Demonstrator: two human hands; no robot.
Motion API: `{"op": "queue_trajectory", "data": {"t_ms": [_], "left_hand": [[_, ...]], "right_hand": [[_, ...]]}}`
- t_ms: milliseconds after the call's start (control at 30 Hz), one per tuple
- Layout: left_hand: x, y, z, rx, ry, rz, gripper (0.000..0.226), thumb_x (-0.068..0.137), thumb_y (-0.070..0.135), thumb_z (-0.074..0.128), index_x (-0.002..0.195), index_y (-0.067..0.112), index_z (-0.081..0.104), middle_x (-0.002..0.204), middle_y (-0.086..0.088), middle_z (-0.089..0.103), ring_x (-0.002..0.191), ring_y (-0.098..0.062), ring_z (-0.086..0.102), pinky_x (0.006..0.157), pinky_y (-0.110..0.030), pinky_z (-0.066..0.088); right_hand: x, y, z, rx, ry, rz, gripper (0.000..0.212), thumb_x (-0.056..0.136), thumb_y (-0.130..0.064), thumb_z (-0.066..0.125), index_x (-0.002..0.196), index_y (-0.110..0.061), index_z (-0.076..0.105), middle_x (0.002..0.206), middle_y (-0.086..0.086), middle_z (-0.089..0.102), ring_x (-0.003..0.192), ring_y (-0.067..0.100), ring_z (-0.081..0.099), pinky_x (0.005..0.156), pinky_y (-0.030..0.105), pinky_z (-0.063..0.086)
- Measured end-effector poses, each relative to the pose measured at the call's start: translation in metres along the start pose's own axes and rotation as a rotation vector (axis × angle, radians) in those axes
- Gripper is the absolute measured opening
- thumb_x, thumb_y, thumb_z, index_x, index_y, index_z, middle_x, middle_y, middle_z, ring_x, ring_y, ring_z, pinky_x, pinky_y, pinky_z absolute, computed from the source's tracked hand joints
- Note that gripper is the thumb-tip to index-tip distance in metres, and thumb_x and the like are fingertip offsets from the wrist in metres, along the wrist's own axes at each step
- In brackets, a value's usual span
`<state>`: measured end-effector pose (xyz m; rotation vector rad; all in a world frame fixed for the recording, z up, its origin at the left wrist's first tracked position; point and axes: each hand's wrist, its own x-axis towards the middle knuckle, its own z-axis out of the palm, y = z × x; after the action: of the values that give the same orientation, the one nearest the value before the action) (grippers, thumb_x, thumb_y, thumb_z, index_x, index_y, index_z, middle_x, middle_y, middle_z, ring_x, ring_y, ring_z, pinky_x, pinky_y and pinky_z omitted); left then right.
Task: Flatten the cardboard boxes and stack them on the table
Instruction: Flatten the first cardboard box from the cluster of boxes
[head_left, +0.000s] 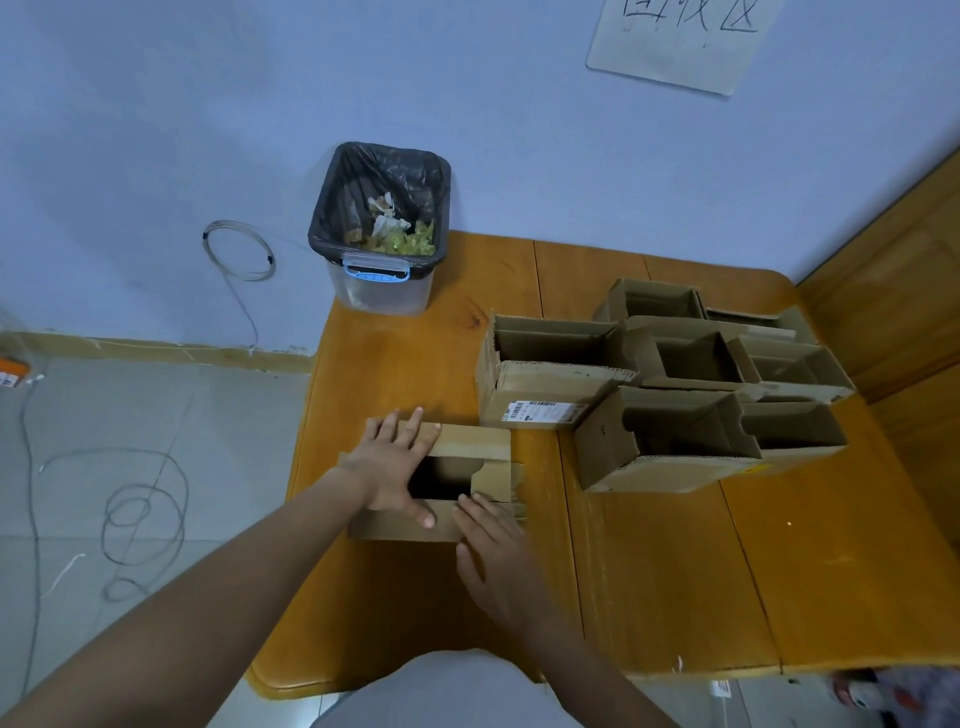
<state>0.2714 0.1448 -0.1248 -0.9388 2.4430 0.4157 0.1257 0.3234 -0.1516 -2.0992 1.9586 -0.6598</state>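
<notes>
While upright, seven boxes (556, 374); two hands (400, 462).

Small brown cardboard box (457, 470), top open, near table edge; seven open brown cardboard boxes (670, 384) clustered beyond.

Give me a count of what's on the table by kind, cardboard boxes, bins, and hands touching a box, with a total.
Cardboard boxes: 7, six open ones clustered at the right plus the box under the hands
Lined bins: 1
Hands on that box: 2, left hand and right hand
Total: 10
</notes>
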Motion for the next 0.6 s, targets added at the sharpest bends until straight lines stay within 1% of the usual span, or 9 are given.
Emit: {"op": "queue_trajectory", "data": {"t_ms": [67, 133, 167, 200, 233, 333, 433, 533, 600], "left_hand": [[0.0, 0.0, 0.003, 0.005, 0.033, -0.009, 0.131, 0.064, 0.087, 0.054, 0.152, 0.023, -0.019, 0.158, -0.011, -0.026, 0.145, -0.039, -0.019, 0.119, -0.051, -0.008], [-0.001, 0.0, 0.006, -0.001, 0.065, -0.017, 0.131, 0.063, 0.088, 0.054, 0.152, 0.024, -0.018, 0.159, -0.01, -0.023, 0.146, -0.037, -0.018, 0.119, -0.051, -0.007], [-0.001, 0.0, 0.008, -0.004, 0.077, -0.018, 0.131, 0.062, 0.088, 0.053, 0.152, 0.024, -0.017, 0.16, -0.009, -0.022, 0.146, -0.037, -0.018, 0.12, -0.05, -0.007], [-0.001, 0.0, 0.009, -0.005, 0.087, -0.016, 0.131, 0.062, 0.089, 0.052, 0.152, 0.024, -0.017, 0.16, -0.008, -0.022, 0.146, -0.036, -0.018, 0.12, -0.05, -0.006], [-0.002, -0.001, 0.01, -0.004, 0.094, -0.015, 0.13, 0.062, 0.09, 0.051, 0.152, 0.024, -0.016, 0.16, -0.007, -0.021, 0.147, -0.035, -0.018, 0.12, -0.049, -0.006], [-0.003, -0.002, 0.01, 0.001, 0.12, -0.01, 0.13, 0.062, 0.091, 0.049, 0.152, 0.023, -0.017, 0.16, -0.006, -0.021, 0.147, -0.032, -0.017, 0.12, -0.048, -0.006], [-0.004, 0.0, 0.009, 0.043, 0.171, 0.012, 0.131, 0.063, 0.091, 0.046, 0.15, 0.023, -0.022, 0.16, -0.003, -0.023, 0.147, -0.027, -0.021, 0.118, -0.049, -0.01], [-0.008, 0.003, 0.007, 0.115, 0.256, 0.026, 0.13, 0.062, 0.094, 0.04, 0.139, 0.025, -0.038, 0.152, -0.001, -0.037, 0.141, -0.028, -0.033, 0.111, -0.052, -0.023], [-0.01, 0.004, 0.005, 0.14, 0.295, 0.042, 0.13, 0.061, 0.095, 0.039, 0.135, 0.025, -0.042, 0.148, -0.002, -0.043, 0.137, -0.029, -0.039, 0.105, -0.051, -0.031]], "right_hand": [[0.009, 0.0, -0.001, -0.04, -0.038, 0.041, 0.048, 0.095, -0.034, 0.037, 0.136, -0.014, 0.05, 0.144, 0.002, 0.046, 0.138, 0.015, 0.033, 0.113, 0.045, 0.024], [0.019, 0.002, -0.001, -0.079, -0.135, 0.106, 0.058, 0.096, -0.044, 0.024, 0.146, -0.016, 0.034, 0.154, -0.001, 0.024, 0.144, 0.011, 0.01, 0.118, 0.042, 0.005], [0.022, 0.003, 0.0, -0.1, -0.19, 0.13, 0.063, 0.095, -0.048, 0.018, 0.149, -0.018, 0.025, 0.156, -0.002, 0.013, 0.144, 0.01, -0.002, 0.117, 0.039, -0.006], [0.025, 0.004, 0.001, -0.136, -0.228, 0.134, 0.065, 0.095, -0.051, 0.015, 0.151, -0.018, 0.018, 0.157, -0.002, 0.006, 0.143, 0.009, -0.009, 0.115, 0.037, -0.014], [0.028, 0.005, 0.003, -0.179, -0.254, 0.127, 0.066, 0.096, -0.052, 0.014, 0.152, -0.017, 0.013, 0.158, -0.001, 0.001, 0.143, 0.01, -0.014, 0.113, 0.036, -0.018], [0.032, 0.005, 0.005, -0.236, -0.288, 0.134, 0.066, 0.098, -0.051, 0.017, 0.152, -0.016, 0.005, 0.159, 0.002, -0.007, 0.143, 0.013, -0.02, 0.112, 0.037, -0.022], [0.036, 0.005, 0.005, -0.221, -0.27, 0.148, 0.067, 0.097, -0.053, 0.015, 0.152, -0.017, 0.003, 0.159, 0.001, -0.01, 0.142, 0.013, -0.022, 0.112, 0.037, -0.022], [0.045, 0.004, 0.001, -0.185, -0.237, 0.15, 0.067, 0.097, -0.053, 0.016, 0.152, -0.017, 0.004, 0.158, 0.0, -0.01, 0.143, 0.012, -0.021, 0.114, 0.037, -0.018], [0.057, 0.006, -0.003, -0.179, -0.213, 0.151, 0.065, 0.099, -0.051, 0.02, 0.152, -0.017, 0.002, 0.157, -0.003, -0.012, 0.142, 0.011, -0.022, 0.113, 0.034, -0.019]]}}
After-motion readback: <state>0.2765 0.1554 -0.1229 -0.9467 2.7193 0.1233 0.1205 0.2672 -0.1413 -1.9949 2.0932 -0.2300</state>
